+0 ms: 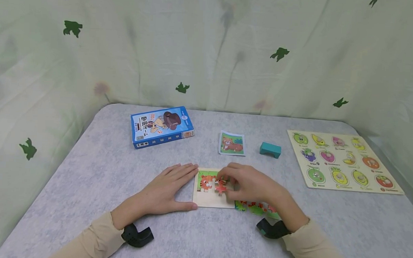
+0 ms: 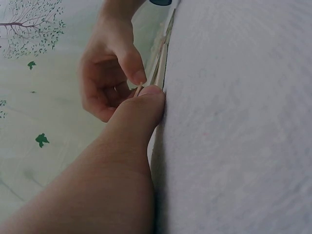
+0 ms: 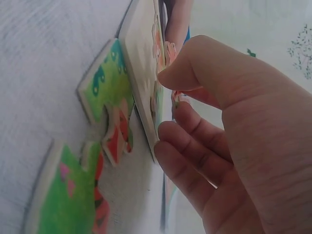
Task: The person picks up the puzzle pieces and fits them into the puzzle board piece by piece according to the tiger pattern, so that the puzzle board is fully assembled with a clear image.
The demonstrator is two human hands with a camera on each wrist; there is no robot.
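A pale wooden puzzle board (image 1: 209,200) lies on the table, with joined pieces showing an orange tiger's head (image 1: 206,182) at its upper left. My right hand (image 1: 254,184) pinches an orange puzzle piece (image 1: 220,187) over the board's middle; the fingers partly cover it. Palm down, my left hand (image 1: 165,190) rests at the board's left side with fingers extended, its fingertips and thumb at the edge. Loose green-and-orange puzzle pieces (image 1: 256,207) lie right of the board, partly under the right forearm. In the right wrist view, a green piece (image 3: 107,78) lies against the board's edge.
Behind the board lie a tiger picture card (image 1: 231,143) and a teal block (image 1: 270,149). A blue game box (image 1: 162,127) sits at the back left. A wooden fruit puzzle board (image 1: 345,161) lies at the right. Pale curtains (image 1: 209,49) stand behind the table.
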